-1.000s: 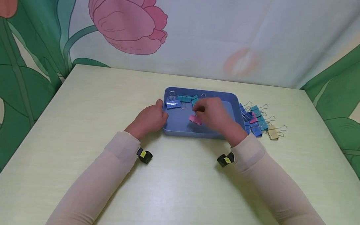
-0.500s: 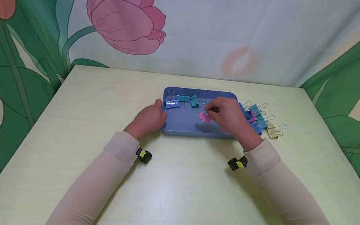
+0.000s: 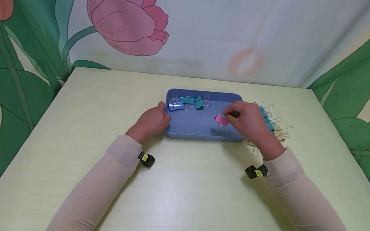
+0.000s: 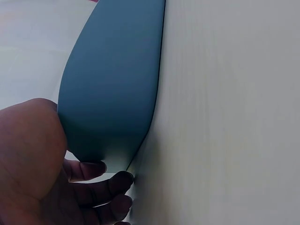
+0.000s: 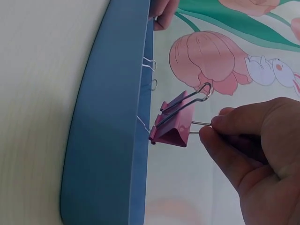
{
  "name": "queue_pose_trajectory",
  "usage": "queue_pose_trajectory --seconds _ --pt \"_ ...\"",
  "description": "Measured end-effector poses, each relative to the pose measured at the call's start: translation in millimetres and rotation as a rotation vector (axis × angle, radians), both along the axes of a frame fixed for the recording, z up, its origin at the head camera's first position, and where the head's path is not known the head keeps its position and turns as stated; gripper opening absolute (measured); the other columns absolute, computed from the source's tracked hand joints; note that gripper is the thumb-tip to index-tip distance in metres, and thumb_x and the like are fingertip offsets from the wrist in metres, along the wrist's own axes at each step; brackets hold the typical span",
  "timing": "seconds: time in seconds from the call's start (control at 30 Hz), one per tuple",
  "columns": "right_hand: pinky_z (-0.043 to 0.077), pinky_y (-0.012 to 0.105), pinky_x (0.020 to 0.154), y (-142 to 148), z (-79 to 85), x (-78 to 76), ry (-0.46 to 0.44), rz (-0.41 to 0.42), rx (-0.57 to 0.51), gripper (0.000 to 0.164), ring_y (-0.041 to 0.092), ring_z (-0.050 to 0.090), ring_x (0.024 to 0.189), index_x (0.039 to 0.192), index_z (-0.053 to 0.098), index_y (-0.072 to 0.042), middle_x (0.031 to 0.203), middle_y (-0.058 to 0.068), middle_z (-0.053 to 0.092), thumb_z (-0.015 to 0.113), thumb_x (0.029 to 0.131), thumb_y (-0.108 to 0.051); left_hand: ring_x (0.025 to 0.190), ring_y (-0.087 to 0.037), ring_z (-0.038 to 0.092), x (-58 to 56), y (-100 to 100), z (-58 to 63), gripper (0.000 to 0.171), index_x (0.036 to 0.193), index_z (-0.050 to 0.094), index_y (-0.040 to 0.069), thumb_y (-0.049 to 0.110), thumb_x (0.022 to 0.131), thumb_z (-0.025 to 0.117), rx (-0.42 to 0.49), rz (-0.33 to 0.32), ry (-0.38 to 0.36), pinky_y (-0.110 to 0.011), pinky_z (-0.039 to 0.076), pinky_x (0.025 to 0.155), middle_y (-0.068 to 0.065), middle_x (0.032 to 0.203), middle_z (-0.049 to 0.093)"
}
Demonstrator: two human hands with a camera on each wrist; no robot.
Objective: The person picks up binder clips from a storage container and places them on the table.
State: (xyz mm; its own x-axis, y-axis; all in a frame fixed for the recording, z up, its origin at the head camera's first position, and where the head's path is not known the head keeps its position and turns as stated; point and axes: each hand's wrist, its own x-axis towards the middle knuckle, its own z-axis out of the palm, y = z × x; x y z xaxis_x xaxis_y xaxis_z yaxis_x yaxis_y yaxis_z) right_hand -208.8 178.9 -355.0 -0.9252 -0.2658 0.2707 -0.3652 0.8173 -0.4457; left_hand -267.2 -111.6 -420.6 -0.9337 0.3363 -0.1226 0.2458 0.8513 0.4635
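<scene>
Over the blue tray (image 3: 193, 128), the right hand (image 3: 250, 120) pinches a pink clip (image 3: 222, 120) by one handle; the left hand (image 3: 150, 121) grips the tray's end. Yellow wrist labels (image 3: 258, 173) illegible; outside clips (image 3: 266, 118) partly hidden.

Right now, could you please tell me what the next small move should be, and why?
I'd probably carry the pink clip rightward toward the clips on the table: the right hand pinches it above the blue tray and has been moving right, while the left hand grips the tray's left end.
</scene>
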Motion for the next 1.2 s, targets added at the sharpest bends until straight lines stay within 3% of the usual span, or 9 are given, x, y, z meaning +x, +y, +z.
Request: queue_pose_trajectory --seconds 0.47,0.73,0.97,1.2 --pt "0.055 0.041 0.074 32 4.7 19.5 0.020 -0.059 0.013 0.011 0.024 0.067 0.082 0.094 0.076 -0.005 0.093 0.010 0.071 0.068 0.087 -0.006 0.073 -0.026 0.053 0.3 1 -0.5 0.036 0.121 0.038 -0.004 0.024 0.099 0.034 0.015 0.011 -0.044 -0.033 0.040 0.065 -0.011 0.080 0.049" --pt "0.052 0.028 0.069 51 6.1 29.3 0.044 -0.078 0.037 0.009 0.021 0.068 0.078 0.091 0.076 -0.008 0.089 0.006 0.071 0.069 0.085 -0.006 0.073 -0.025 0.053 0.7 1 1.7 0.036 0.122 0.037 -0.004 0.024 0.099 0.034 0.016 0.013 -0.054 -0.033 0.040 0.064 -0.011 0.080 0.049" --pt "0.051 0.028 0.067 66 6.3 39.1 0.053 -0.089 0.071 0.009 0.020 0.067 0.076 0.089 0.076 -0.008 0.089 0.006 0.070 0.069 0.085 -0.006 0.073 -0.026 0.052 0.5 1 2.7 0.035 0.121 0.037 -0.004 0.023 0.099 0.034 0.021 0.007 -0.052 -0.033 0.039 0.064 -0.011 0.079 0.048" --pt "0.047 0.020 0.062 79 5.6 48.5 0.091 -0.092 0.082 0.008 0.016 0.065 0.070 0.087 0.077 -0.008 0.081 0.003 0.069 0.071 0.083 -0.004 0.074 -0.026 0.052 1.2 2 3.8 0.036 0.122 0.037 -0.004 0.022 0.099 0.034 0.016 0.007 -0.058 -0.034 0.039 0.066 -0.012 0.080 0.049"
